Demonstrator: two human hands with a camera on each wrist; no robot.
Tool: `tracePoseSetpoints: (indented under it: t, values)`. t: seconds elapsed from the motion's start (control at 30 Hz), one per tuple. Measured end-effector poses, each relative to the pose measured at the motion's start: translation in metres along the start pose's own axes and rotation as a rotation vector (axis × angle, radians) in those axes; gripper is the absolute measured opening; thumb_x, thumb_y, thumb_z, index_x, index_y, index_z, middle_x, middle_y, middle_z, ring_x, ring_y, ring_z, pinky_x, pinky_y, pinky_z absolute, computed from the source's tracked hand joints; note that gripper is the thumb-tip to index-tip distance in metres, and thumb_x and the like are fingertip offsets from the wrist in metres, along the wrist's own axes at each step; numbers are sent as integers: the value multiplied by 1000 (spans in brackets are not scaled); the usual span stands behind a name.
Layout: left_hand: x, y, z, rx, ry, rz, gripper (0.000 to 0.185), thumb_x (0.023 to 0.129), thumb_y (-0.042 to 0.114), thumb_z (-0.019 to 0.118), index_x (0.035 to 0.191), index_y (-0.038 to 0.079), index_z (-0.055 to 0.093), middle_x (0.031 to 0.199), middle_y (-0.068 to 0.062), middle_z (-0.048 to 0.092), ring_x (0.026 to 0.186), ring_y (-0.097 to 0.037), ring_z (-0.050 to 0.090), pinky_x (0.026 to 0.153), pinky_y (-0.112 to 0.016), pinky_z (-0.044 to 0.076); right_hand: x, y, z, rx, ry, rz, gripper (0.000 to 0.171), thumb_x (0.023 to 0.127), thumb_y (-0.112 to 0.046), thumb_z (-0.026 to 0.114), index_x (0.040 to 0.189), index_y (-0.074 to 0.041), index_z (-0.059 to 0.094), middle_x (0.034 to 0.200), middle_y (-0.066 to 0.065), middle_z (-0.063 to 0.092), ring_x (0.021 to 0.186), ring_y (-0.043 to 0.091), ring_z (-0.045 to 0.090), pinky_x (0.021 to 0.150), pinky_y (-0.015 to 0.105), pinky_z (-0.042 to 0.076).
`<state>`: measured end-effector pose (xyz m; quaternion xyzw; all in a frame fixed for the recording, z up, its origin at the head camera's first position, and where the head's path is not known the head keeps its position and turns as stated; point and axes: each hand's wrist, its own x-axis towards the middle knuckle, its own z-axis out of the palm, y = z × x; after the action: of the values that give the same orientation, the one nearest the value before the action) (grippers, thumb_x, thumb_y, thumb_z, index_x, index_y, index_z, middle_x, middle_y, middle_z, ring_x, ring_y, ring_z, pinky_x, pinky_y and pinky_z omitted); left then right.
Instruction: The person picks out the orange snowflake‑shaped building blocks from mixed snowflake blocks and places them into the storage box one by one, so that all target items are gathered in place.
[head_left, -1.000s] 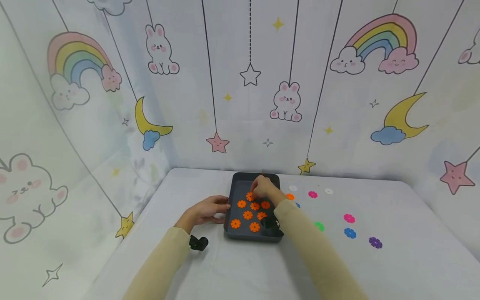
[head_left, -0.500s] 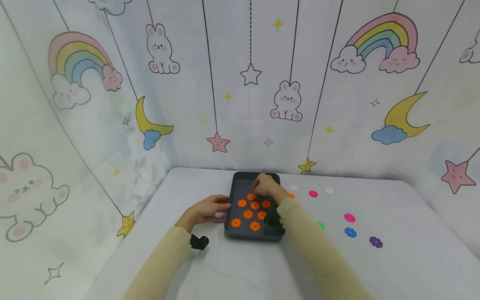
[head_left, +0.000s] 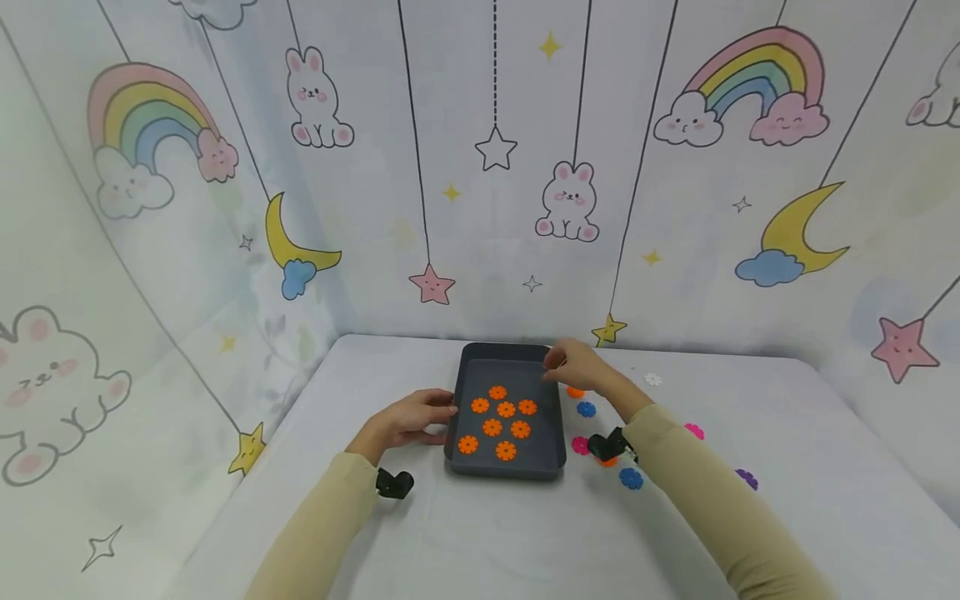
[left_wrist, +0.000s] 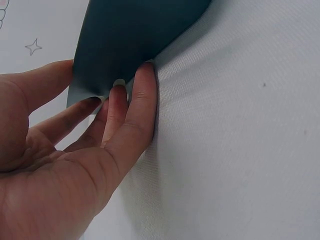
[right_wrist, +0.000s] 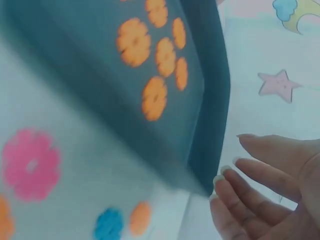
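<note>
Head view has the dark tray [head_left: 502,472] mid-counter [head_left: 465,542]. The left hand [head_left: 408,419] is flat beside it, fingers [left_wrist: 142,95] straight with their tips pressed against the tray's left wall. The right hand [head_left: 576,365] hovers over the tray's far right corner, released and holding nothing; the right wrist view shows its fingers [right_wrist: 260,172] loosely extended just off the rim.

The thing nearest that hand is a loose orange disc [head_left: 575,392], on the counter just outside the tray's right wall and partly under the hand. To lift it well, I would pinch its edge with thumb and forefinger, since it lies flat and thin on cloth. The left hand should brace the tray so it does not slide. The disc should go down on bare tray floor, near the far wall, not on top of another.

Counted:
- There are eight orange discs in the tray [head_left: 506,409].
- On the counter to the right are the loose orange disc, a second orange one half hidden by the wrist camera [head_left: 606,460], two blue discs [head_left: 586,409], two pink discs [head_left: 580,445], one purple disc [head_left: 746,478] and one white disc [head_left: 653,379].
- The right arm may hide more.
</note>
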<state>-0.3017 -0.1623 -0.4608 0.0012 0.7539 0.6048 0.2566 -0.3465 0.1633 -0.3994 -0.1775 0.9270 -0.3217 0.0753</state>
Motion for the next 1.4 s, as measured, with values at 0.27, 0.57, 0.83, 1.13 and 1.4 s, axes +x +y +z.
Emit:
tracePoseSetpoints:
  t: [0.27,0.57,0.83,1.13,1.4]
  values:
    - [3,-3,-1,1,3,-7,57,104,18,62,154,2,40,150,-20,49,128,-34,56,90,-44,60,-18,43,-6,14,37,58,35,94,-15,72,120,8,67,107,17,68,97,30,64,84,44,57]
    - [1,-1,0,-1,2,-8,57,104,19,61,154,1,39,150,-20,49,128,-33,56,91,-44,60,-22,71,-2,31,47,149,35,96,-17,70,121,7,67,112,20,66,101,33,60,90,48,57]
    - [0,0,1,1,-2,-6,57,105,18,60,154,1,39,150,-20,48,129,-34,55,91,-45,60,-13,88,7,60,37,181,35,94,-19,72,120,5,68,112,18,67,102,33,60,95,51,55]
    - [-1,3,0,12,-3,-3,57,105,19,61,154,1,40,149,-20,50,129,-34,55,91,-44,60,-11,83,8,51,29,188,36,92,-16,74,118,7,67,111,21,67,99,34,59,93,48,54]
    - [-1,2,1,11,2,-9,56,105,19,61,154,2,41,149,-19,50,127,-34,56,91,-44,60,-7,80,12,20,28,217,33,91,-15,76,115,6,67,107,18,65,95,31,58,89,45,55]
